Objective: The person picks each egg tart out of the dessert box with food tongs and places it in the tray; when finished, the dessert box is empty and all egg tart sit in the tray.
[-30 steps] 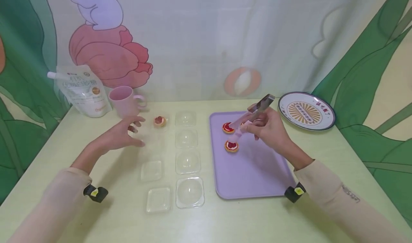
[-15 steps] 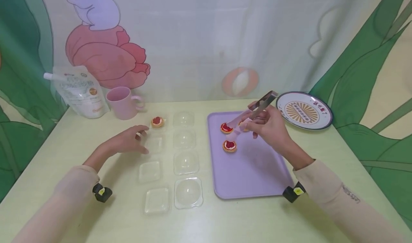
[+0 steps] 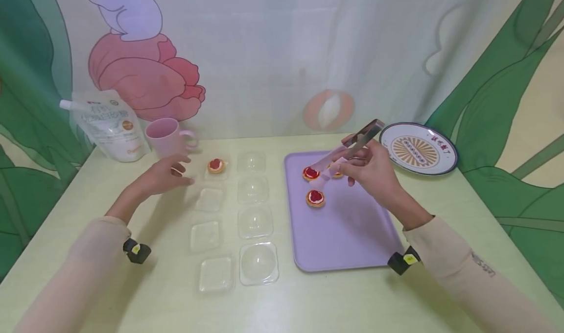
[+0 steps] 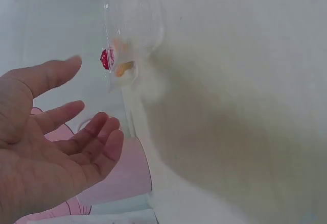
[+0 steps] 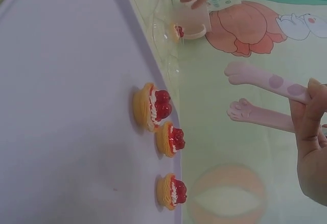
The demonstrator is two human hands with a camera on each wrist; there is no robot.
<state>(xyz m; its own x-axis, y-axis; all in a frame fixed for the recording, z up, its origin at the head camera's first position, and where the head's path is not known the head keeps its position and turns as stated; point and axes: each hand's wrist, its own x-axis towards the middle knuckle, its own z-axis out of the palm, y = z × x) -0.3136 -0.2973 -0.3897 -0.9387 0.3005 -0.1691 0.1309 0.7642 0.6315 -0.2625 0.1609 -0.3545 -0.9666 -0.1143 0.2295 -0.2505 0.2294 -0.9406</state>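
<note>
My right hand [image 3: 372,171] grips a pair of tongs [image 3: 367,134] with a metal handle and pink paw-shaped tips. The tips stand apart with nothing between them, above the purple tray [image 3: 348,245]. Three small tarts with red fruit and white cream lie on that tray: a near tart [image 3: 315,198], a far-left tart [image 3: 311,173] and one partly hidden behind the tongs, a third tart [image 5: 171,191]. My left hand [image 3: 160,176] hovers with relaxed, spread fingers and holds nothing. It is nearest to a clear plastic box half [image 3: 210,199]. Another tart [image 3: 216,165] sits in a clear box half behind it.
Several clear box halves stand in two columns left of the tray, the right column with domed pieces such as a lid [image 3: 259,263]. A pink mug [image 3: 163,137] and a white spouted pouch [image 3: 114,132] stand at the back left. A patterned plate [image 3: 418,149] leans at the back right.
My left hand first goes toward the second box half of the left column, then draws back left and away, leaving it in view. The tongs stay over the tray and rise slightly.
</note>
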